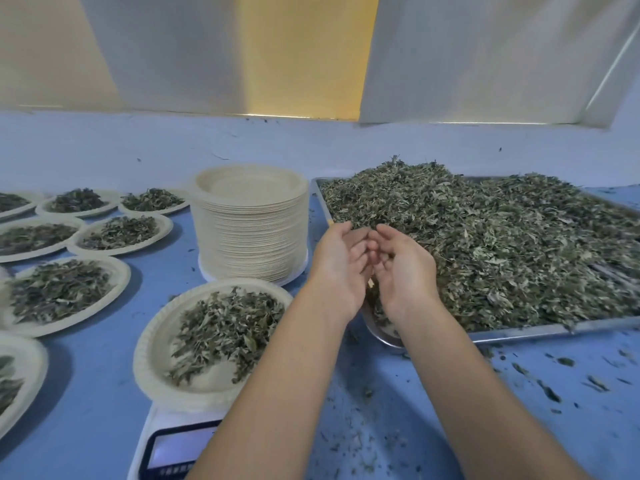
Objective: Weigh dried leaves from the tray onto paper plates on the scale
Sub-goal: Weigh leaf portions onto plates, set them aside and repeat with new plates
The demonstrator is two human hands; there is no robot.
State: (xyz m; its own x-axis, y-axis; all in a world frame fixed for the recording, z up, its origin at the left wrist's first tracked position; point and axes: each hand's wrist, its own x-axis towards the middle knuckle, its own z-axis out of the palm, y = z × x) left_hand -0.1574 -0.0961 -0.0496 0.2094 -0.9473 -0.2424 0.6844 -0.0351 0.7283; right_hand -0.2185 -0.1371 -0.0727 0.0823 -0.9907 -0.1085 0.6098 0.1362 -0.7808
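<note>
At the bottom edge the scale (pixel 173 445) is cut off. The left forearm crosses its dark display, and the reading is too blurred to make out. On it sits a round, beige paper plate (pixel 145 362) with a crimped rim, holding a loose pile of dried leaves (pixel 225 327), grey-green and curled. Crumbled leaf bits (pixel 550 393) are scattered over the smooth blue table (pixel 86 393) to the right.

Both bare forearms reach forward to the near left corner of the tray (pixel 554 329), a shallow metal pan with a shiny rolled rim. That corner is partly hidden behind the wrists. The left hand (pixel 341 261) and right hand (pixel 403 268) are held just above it, side by side, palms turned toward each other. Their fingers are loosely curved into a cup and meet at the tips. The palms that show are bare, and the gap low between the hands is too dark to read.

The tray is heaped high with a mound of leaves (pixel 502 237), and its right end runs out of view. Just left of it stands a tall stack of plates (pixel 251 233). Farther left lie filled plates (pixel 119 271), several clipped by the frame. Behind all this rises a pale wall (pixel 138 143).
</note>
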